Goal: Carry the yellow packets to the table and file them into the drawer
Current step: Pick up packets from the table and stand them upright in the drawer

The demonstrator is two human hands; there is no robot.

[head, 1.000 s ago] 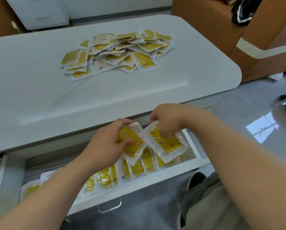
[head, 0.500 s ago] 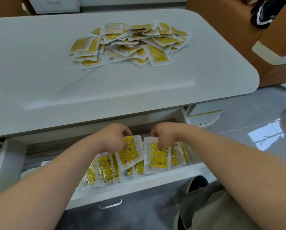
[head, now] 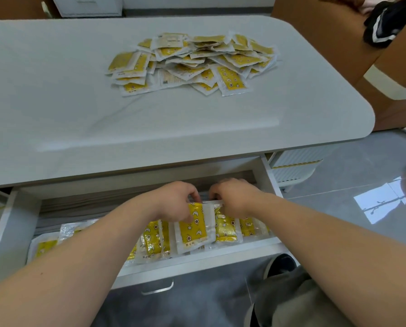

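Below both hands, in the drawer (head: 8,232), packets (head: 152,239) stand on end in a row running left to right. My left hand (head: 173,201) pinches one packet (head: 195,230) by its top edge, my right hand (head: 232,197) its right-side neighbour (head: 224,228). Beyond them on the table (head: 55,102) lies the loose pile (head: 192,62), no nearer either hand.

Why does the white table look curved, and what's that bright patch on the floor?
Head view: the wide-angle lens bows the white table's edge; the bright patch on the glossy grey floor is a reflection, likely of a window; the loose pile of yellow packets looks sharp.
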